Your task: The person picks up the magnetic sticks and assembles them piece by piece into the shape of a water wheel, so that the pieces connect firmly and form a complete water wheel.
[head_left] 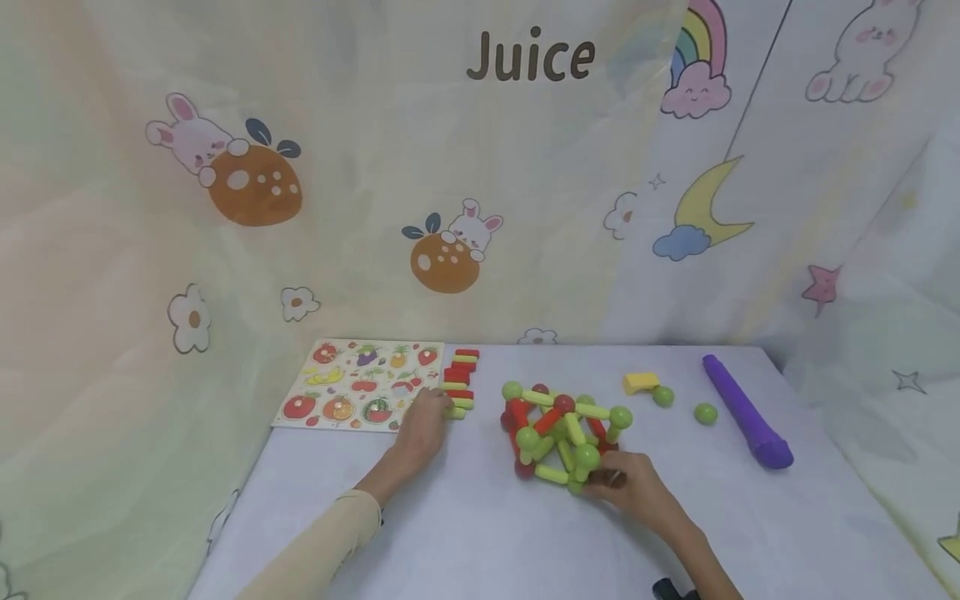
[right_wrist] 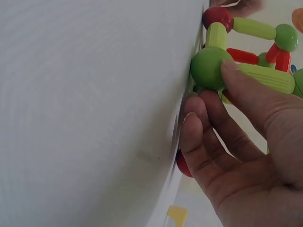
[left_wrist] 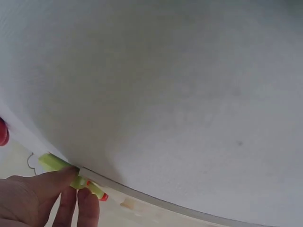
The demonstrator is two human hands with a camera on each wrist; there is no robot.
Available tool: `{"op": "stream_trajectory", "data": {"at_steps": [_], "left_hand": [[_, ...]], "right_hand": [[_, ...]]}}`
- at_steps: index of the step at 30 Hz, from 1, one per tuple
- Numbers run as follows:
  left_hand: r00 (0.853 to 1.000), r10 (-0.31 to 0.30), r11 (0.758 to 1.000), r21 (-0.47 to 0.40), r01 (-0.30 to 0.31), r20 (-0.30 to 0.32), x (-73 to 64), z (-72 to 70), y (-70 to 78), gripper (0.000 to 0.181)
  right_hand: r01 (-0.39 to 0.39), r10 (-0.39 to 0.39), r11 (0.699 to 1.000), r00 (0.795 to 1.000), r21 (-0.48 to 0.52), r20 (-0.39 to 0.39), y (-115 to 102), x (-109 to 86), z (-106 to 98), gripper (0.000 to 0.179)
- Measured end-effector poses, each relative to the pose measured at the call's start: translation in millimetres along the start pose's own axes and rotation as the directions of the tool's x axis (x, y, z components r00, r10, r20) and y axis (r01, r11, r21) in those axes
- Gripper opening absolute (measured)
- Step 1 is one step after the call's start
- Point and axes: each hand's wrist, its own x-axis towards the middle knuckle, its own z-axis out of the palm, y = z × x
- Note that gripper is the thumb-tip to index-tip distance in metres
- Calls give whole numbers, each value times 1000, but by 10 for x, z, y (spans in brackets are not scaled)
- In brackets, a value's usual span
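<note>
My left hand (head_left: 423,427) is at the near end of a row of red and yellow-green rods (head_left: 458,375). In the left wrist view, its thumb and fingers pinch a yellow-green rod (left_wrist: 52,162). To the right stands a framework of rods and balls (head_left: 551,477), red and green pieces joined into a cage shape. My right hand (head_left: 633,492) reaches its near right corner. The right wrist view has the thumb pressed on a green ball (right_wrist: 207,70) of that framework, with fingertips just below it.
A fruit picture board (head_left: 341,408) lies left of the rods. Right of the framework are a yellow block (head_left: 641,382), two loose green balls (head_left: 706,413) and a purple toy microphone (head_left: 746,410). A printed cloth (head_left: 360,167) hangs behind the white table (head_left: 480,533).
</note>
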Motion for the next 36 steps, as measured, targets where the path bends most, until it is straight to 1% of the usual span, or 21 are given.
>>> {"op": "stream_trajectory", "data": {"at_steps": [2,8,9,11,13,14,15,17,18,21,23,24,26,28,30,33,35,36], "left_hand": [[1000,21,1000,-5,-21,-1,-13,9,-27,16],[996,92,993,-71,-92,4,-69,-27,-60,17],[995,103,991,-87,-102,3,-85,-44,-52,16],[995,104,986,-133,-102,9,-119,-83,-13,15],[994,114,973,-202,-111,2,-147,-132,56,18],[992,126,962,-242,-124,-6,-158,-166,104,20],[990,141,948,-285,-142,-22,-168,-203,160,23],[982,175,908,-375,-186,-65,-171,-273,282,26],[975,199,883,-413,-221,-95,-168,-312,350,27],[958,249,799,-528,-287,-144,-150,-416,546,27],[947,286,739,-596,-315,-147,-126,-454,661,26],[942,305,719,-616,-323,-139,-115,-467,718,26],[935,337,692,-645,-325,-110,-87,-468,820,25],[923,375,686,-644,-337,-84,-59,-443,907,24],[910,409,700,-617,-361,-67,-36,-408,980,24],[886,460,706,-578,-408,-64,-9,-331,1050,22],[873,484,702,-565,-433,-68,3,-274,1078,20],[867,492,695,-567,-441,-71,6,-246,1089,20]], "right_hand": [[7,-7,1000,1000,7,-1,0,0,1,21],[4,-4,1000,1000,9,-3,-20,8,-6,23],[3,-3,1000,1000,6,-3,-21,9,-8,24],[-1,1,1000,1000,1,-1,-20,12,-14,24],[-8,8,1000,1000,-7,-4,-17,12,-20,24],[-11,11,1000,1000,-11,-6,-13,12,-23,24],[-15,15,1000,1000,-15,-7,-7,11,-26,24],[-17,17,1000,1000,-18,-9,2,10,-32,24],[-20,19,1000,1000,-19,-11,8,9,-34,23],[-7,7,1000,1000,-15,-11,23,7,-37,23],[0,0,1000,1000,-9,-13,30,5,-38,23],[7,-7,1000,1000,-7,-15,32,3,-38,23],[9,-9,1000,1000,0,-16,33,-2,-39,23],[20,-20,1000,1000,5,-18,39,-8,-36,23],[28,-27,1000,999,8,-18,44,-15,-28,22],[32,-32,999,999,8,-15,49,-18,-18,22],[30,-30,1000,999,6,-10,51,-17,-15,21],[25,-25,1000,1000,8,-8,50,-16,-15,21]]}}
